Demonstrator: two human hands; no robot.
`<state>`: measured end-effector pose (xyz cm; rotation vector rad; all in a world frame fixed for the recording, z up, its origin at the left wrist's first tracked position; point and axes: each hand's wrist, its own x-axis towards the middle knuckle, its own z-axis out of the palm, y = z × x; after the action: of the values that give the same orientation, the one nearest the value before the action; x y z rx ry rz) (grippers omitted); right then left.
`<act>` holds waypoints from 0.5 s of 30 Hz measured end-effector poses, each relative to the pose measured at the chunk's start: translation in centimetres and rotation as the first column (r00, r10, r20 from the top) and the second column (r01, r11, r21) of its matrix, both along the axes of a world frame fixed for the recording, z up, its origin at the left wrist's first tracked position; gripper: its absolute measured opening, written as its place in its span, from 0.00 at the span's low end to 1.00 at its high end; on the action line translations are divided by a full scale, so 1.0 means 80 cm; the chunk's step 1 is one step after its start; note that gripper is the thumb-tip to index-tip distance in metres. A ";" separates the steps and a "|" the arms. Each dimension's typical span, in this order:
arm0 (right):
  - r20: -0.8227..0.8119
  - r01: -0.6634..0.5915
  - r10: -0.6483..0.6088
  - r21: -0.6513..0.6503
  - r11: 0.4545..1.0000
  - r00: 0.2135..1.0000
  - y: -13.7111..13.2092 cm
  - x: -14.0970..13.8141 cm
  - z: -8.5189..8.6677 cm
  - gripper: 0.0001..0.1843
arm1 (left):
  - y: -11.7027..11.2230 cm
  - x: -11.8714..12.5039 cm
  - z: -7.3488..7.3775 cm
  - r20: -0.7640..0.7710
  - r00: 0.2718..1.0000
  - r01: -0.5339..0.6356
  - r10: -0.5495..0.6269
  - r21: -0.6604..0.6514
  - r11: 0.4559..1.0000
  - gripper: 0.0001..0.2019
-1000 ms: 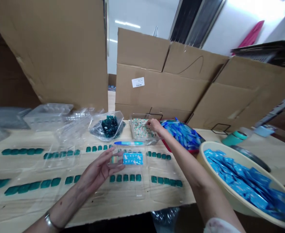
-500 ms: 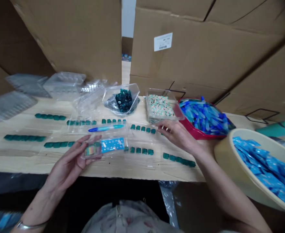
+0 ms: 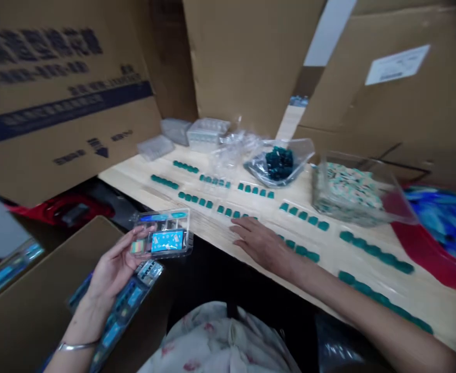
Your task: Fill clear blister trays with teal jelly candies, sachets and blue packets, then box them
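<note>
My left hand (image 3: 121, 261) is closed on the left end of a clear plastic tray (image 3: 169, 225). In the tray lie a blue pen (image 3: 163, 216), a light-blue patterned piece (image 3: 167, 241) and a small striped piece (image 3: 137, 247). The tray is held off the table's front edge, above a cardboard box (image 3: 138, 326) with several similar filled packs (image 3: 129, 300) inside. My right hand (image 3: 262, 243) is over the front of the table, fingers stretched out, with nothing seen in it. Near its fingertips is a row of dark green pieces (image 3: 231, 212).
More green rows (image 3: 375, 251) lie across the wooden table (image 3: 165, 199). Behind them are a bag of dark green pieces (image 3: 280, 163), a clear box of small pale pieces (image 3: 352, 186), a red container (image 3: 425, 254) with blue items, and stacked clear trays (image 3: 208, 134). Large cartons (image 3: 251, 67) stand behind.
The view has turned left, bringing the box of packs into sight. My left hand has carried the tray off the table. My right hand has moved away from the clear box, its fingers now stretched out.
</note>
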<state>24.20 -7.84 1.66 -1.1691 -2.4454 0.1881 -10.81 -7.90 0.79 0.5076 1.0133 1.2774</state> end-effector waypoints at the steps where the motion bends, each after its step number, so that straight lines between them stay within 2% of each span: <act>1: 0.007 -0.045 0.045 0.010 0.999 0.999 0.025 -0.020 0.001 0.14 | -0.006 -0.011 -0.002 0.000 1.000 -0.027 0.027 0.012 1.000 0.15; 4: 0.032 -0.117 0.117 -0.009 0.993 0.993 0.103 -0.094 0.009 0.18 | -0.018 -0.038 -0.011 -0.015 0.995 -0.099 0.100 0.048 0.994 0.15; 8: 0.109 -0.061 0.070 -0.080 0.995 0.992 0.183 -0.204 0.013 0.30 | -0.027 -0.062 -0.026 -0.014 0.988 -0.155 0.156 0.059 0.986 0.14; 11: 0.233 0.036 -0.022 -0.056 0.998 0.972 0.203 -0.265 0.000 0.33 | -0.032 -0.077 -0.037 -0.006 0.982 -0.188 0.189 0.044 0.981 0.14; 15: 0.327 0.099 -0.102 0.026 0.995 0.940 0.192 -0.299 -0.032 0.23 | -0.036 -0.098 -0.054 -0.002 0.968 -0.250 0.250 0.014 0.968 0.14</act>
<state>0.30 7.53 -0.92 -1.4146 -2.6542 -0.0545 -18.69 -10.81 -3.56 0.4011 1.0982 1.5080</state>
